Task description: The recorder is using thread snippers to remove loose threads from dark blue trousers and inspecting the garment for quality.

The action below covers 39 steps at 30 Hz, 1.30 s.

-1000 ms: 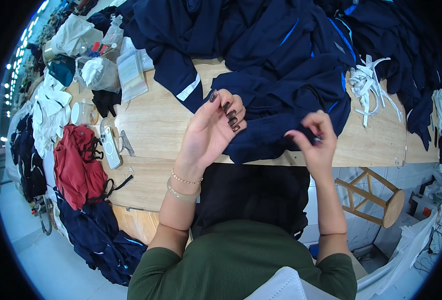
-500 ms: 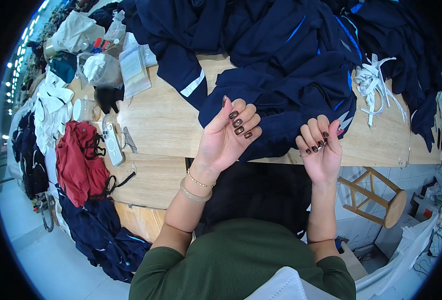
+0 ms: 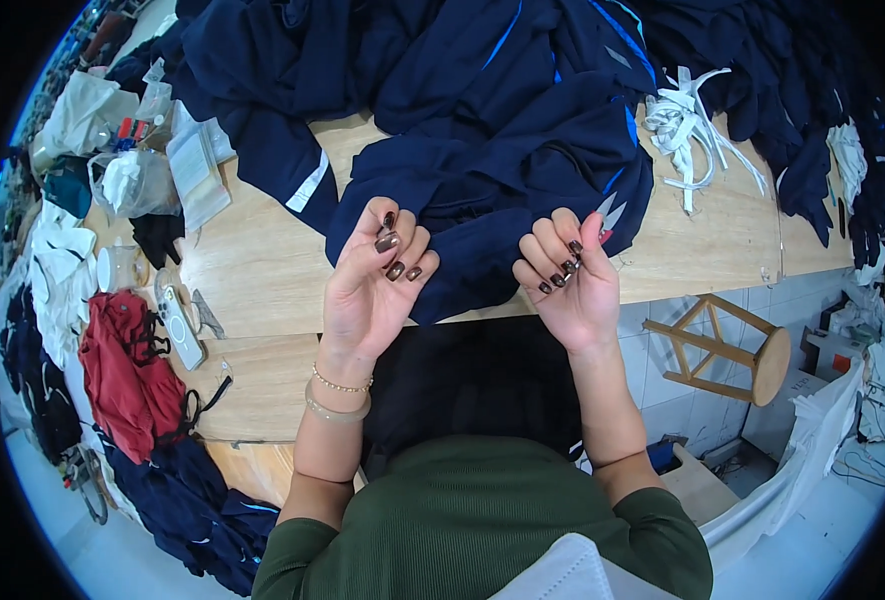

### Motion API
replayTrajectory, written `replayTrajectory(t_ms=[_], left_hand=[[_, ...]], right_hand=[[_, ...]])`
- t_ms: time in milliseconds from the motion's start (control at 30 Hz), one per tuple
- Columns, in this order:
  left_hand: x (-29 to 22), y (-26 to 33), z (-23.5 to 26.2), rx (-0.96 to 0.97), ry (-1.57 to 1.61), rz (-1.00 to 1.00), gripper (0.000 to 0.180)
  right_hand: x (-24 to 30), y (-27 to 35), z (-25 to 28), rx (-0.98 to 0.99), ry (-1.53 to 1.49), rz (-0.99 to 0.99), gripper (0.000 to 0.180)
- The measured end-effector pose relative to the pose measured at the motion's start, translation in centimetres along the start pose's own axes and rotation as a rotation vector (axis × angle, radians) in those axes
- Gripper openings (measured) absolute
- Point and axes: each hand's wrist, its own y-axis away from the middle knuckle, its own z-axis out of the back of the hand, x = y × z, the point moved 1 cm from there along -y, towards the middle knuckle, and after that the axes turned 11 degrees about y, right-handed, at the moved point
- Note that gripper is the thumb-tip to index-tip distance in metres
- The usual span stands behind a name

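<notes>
Both hands are raised palm-up over the front edge of a wooden table (image 3: 262, 270). My left hand (image 3: 370, 285) has its dark-nailed fingers curled in toward the thumb, with nothing visible in it. My right hand (image 3: 569, 280) is curled the same way, fingertips pinched. A small white and red pointed thing (image 3: 608, 212) shows just behind its index finger; I cannot tell if the hand holds it. Right behind both hands a navy garment (image 3: 502, 190) with blue trim hangs over the table edge.
A big heap of navy garments (image 3: 442, 60) covers the back of the table. White ribbons (image 3: 690, 122) lie at the right. To the left are a phone (image 3: 178, 328), small metal snips (image 3: 206, 313), a paper booklet (image 3: 196, 172), plastic bags (image 3: 127, 180) and a red garment (image 3: 127, 375). A wooden stool (image 3: 737, 350) stands below right.
Both hands have lifted off the navy garment and turned palm-up toward me. The right hand let go of the cloth it was pinching.
</notes>
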Motion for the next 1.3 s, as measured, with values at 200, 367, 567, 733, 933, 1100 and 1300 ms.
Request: replayTrajectory(t_ms=[200,367,567,733,933,1100,1300], left_hand=[[-0.32,-0.06,0.16,-0.023,-0.089,-0.063,0.018],[-0.14,-0.08,0.07,-0.039,-0.112,-0.062,0.017],[-0.03,-0.11,-0.13,-0.016,-0.19,-0.06,0.015],[0.0,0.08,-0.17,-0.018,-0.209,-0.064,0.016],[-0.02,0.29,-0.24,-0.025,-0.244,-0.073,0.021],[-0.09,0.31,-0.12,-0.005,-0.268,-0.07,0.023],[0.16,0.26,-0.23,-0.032,-0.276,-0.083,0.024]], right_hand=[[0.23,-0.04,0.08,-0.009,0.01,0.019,0.039],[0.35,0.03,0.06,-0.02,0.017,0.024,0.039],[0.36,0.09,0.05,-0.02,0.054,0.043,0.037],[0.28,0.25,0.16,0.008,0.136,0.07,0.03],[0.2,0.31,0.2,0.062,0.172,0.082,0.025],[0.19,0.4,0.37,0.069,0.196,0.094,0.024],[0.14,0.67,0.07,0.049,0.46,0.194,0.018]])
